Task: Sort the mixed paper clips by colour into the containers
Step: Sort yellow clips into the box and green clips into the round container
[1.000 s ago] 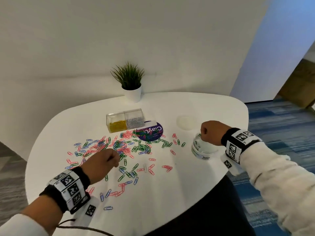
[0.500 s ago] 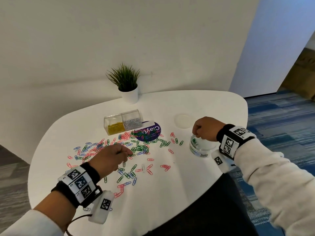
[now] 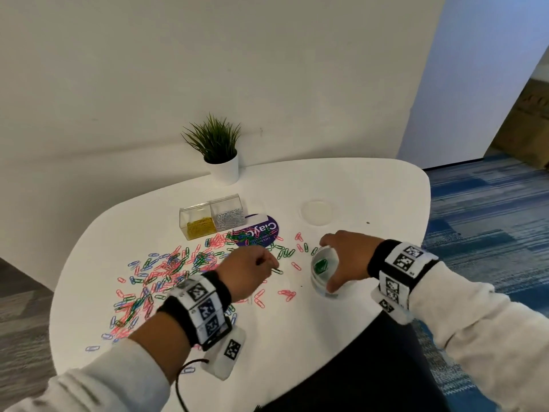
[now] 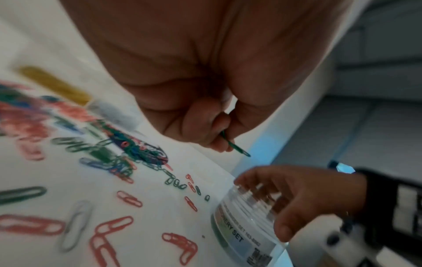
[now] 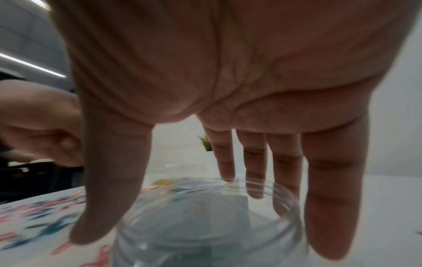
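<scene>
Mixed red, green, blue and white paper clips (image 3: 166, 272) lie scattered across the left and middle of the white table (image 3: 297, 337). My left hand (image 3: 252, 272) hovers right of the pile and pinches one green clip (image 3: 277, 270) between thumb and fingers; the left wrist view shows that clip (image 4: 235, 145) sticking out below the fingertips. A clear round jar (image 3: 318, 288) with green clips (image 3: 320, 265) inside stands to the right. My right hand (image 3: 347, 257) reaches over it from above, thumb on the near wall and fingers on the far rim. The jar (image 5: 205, 225) sits right under that palm.
A twin clear box at the back holds yellow clips (image 3: 200, 226) and silver clips (image 3: 228, 217). A purple round label (image 3: 263, 230) lies beside it under some clips. A round lid (image 3: 316, 212) and a potted plant (image 3: 221, 156) stand farther back. The table edge runs just right of the jar.
My left hand has lifted off the pile and moved right toward the jar with a green clip. My right hand has gone from a fist over the jar to fingers spread round its rim.
</scene>
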`<state>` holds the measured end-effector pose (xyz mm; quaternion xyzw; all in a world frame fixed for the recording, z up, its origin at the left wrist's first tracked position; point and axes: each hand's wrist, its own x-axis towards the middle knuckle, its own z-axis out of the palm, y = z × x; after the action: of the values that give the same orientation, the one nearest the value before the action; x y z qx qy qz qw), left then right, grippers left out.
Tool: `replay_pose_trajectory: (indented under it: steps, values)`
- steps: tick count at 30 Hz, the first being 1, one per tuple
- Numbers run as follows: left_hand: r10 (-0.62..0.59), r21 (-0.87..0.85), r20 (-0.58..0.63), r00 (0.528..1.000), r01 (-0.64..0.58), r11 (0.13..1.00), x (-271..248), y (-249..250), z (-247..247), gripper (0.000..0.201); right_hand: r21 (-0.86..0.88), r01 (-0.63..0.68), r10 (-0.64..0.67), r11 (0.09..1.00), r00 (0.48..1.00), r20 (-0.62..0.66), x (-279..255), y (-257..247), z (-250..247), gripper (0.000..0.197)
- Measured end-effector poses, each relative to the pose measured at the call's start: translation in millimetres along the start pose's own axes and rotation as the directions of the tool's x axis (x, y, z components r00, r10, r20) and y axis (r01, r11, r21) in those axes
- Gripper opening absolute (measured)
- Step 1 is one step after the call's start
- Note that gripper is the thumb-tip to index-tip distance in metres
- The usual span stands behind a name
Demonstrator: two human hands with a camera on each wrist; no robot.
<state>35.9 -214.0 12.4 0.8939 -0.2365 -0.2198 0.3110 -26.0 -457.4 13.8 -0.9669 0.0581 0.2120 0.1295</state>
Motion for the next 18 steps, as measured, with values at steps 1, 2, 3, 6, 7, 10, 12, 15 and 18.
replay_pose_trajectory:
  steps: [1,2,3,6,7,10,12,15,18]
  values:
    - [0.058,0.085,-0.004,0.998,-0.057,0.995,0.5,8.1,5.1,0.017,-0.024,0.018,-0.018,1.0,1.0,0.001,-3.2,-10.6,4.0,0.109]
    - [0.105,0.133,-0.007,0.994,-0.103,0.986,0.7,16.2,9.9,0.016,-0.051,0.036,-0.036,0.998,0.999,-0.003,-5.9,-20.2,9.2,0.108]
    - [0.143,0.167,-0.006,0.99,-0.14,0.976,1.0,22.8,14.7,0.015,-0.073,0.058,-0.059,0.996,0.998,-0.01,-9.4,-29.3,14.0,0.106]
    - [0.228,0.303,0.048,0.973,-0.232,0.925,4.1,29.1,28.1,0.013,-0.071,0.113,-0.116,0.991,0.993,-0.03,-18.5,-50.4,25.3,0.096]
    - [0.239,0.35,0.067,0.969,-0.247,0.904,4.8,27.7,31.8,0.011,-0.054,0.122,-0.124,0.991,0.991,-0.041,-21.0,-54.8,27.2,0.092]
    - [0.237,0.382,0.087,0.968,-0.252,0.889,2.1,21.0,40.0,0.017,0.01,0.123,-0.122,0.992,0.99,-0.069,-22.6,-58.7,29.6,0.091]
    - [0.251,0.386,0.1,0.963,-0.27,0.882,-1.1,17.0,42.9,0.03,0.064,0.124,-0.122,0.99,0.992,-0.031,-20.5,-53.9,28.7,0.093]
    - [0.296,0.393,0.096,0.95,-0.309,0.866,-5.4,12.0,46.0,0.03,0.182,0.125,-0.14,0.975,0.987,0.073,-13.3,-35.5,14.6,0.089]
    - [0.287,0.4,0.12,0.95,-0.311,0.862,-6.4,7.0,46.8,0.033,0.296,0.088,-0.08,0.951,0.996,-0.039,12.7,-4.7,1.0,0.039]
